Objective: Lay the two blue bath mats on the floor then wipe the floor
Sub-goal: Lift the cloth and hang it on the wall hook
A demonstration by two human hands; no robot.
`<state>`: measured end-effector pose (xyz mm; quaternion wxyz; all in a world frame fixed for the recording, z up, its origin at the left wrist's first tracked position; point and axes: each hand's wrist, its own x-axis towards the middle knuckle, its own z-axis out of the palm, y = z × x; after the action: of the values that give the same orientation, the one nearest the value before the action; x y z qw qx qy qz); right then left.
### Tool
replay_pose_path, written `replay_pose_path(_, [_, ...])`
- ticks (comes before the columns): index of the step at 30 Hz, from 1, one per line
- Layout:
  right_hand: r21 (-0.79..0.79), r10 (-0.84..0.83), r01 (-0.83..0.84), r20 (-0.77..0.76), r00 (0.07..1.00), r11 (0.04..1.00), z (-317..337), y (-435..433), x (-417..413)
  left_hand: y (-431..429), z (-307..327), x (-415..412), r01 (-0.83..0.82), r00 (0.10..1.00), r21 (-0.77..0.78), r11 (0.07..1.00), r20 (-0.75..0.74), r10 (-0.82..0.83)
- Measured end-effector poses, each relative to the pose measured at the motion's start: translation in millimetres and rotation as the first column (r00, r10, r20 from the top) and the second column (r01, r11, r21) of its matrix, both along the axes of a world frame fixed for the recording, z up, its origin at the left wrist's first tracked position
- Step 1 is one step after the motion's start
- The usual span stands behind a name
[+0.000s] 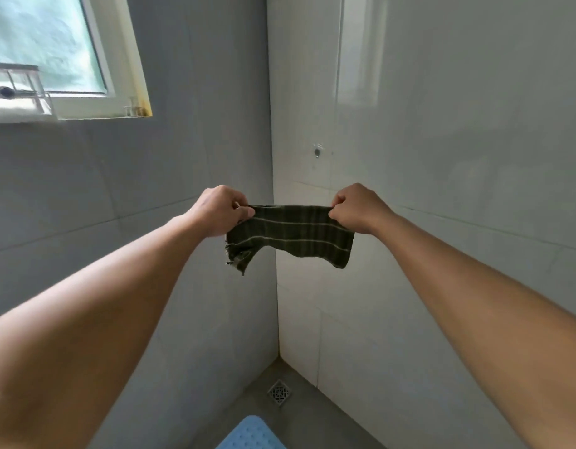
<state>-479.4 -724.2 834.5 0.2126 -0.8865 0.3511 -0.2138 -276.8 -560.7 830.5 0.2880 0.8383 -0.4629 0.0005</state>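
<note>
A dark green cloth with thin pale stripes hangs stretched in the air in front of the tiled corner. My left hand pinches its upper left corner and my right hand pinches its upper right corner. The cloth's lower left edge is frayed. Far below, one blue bath mat with small bumps lies on the grey floor at the frame's bottom edge; only its far end shows. No second mat is in view.
A square metal floor drain sits in the corner of the floor beyond the mat. Tiled walls meet straight ahead. A window with a wire rack on its sill is at the upper left. A small wall fitting is on the right wall.
</note>
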Motion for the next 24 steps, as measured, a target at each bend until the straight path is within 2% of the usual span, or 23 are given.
replay_pose_path(6, [0.017,-0.084,0.083,0.087,0.993,0.996,2.2,-63.0,14.3,-74.0,7.9,22.2,0.044,0.999,-0.050,0.998,0.009,-0.044])
replay_pose_path(11, [-0.038,-0.049,0.054,0.123,0.991,0.998,-1.8,-111.2,32.7,-138.1,8.2,53.5,0.146,0.988,-0.159,0.976,-0.014,-0.151])
replay_pose_path(14, [-0.110,0.026,-0.016,0.089,0.996,0.994,-5.7,-141.5,56.7,-185.2,4.1,80.8,0.214,0.972,-0.146,0.966,0.133,-0.196])
replay_pose_path(17, [-0.142,0.025,-0.019,0.040,0.999,0.990,-5.6,-172.0,91.5,-232.4,2.1,112.5,0.273,0.935,-0.079,0.959,0.254,-0.246])
replay_pose_path(20, [-0.184,-0.028,0.026,-0.009,1.000,0.983,-2.0,-203.1,129.0,-274.2,-0.7,151.3,0.326,0.900,-0.039,0.944,0.318,-0.298])
replay_pose_path(24, [-0.275,-0.126,0.124,0.010,0.992,0.953,-1.5,-245.7,182.9,-327.5,0.1,200.1,0.370,0.859,-0.010,0.929,0.384,-0.338])
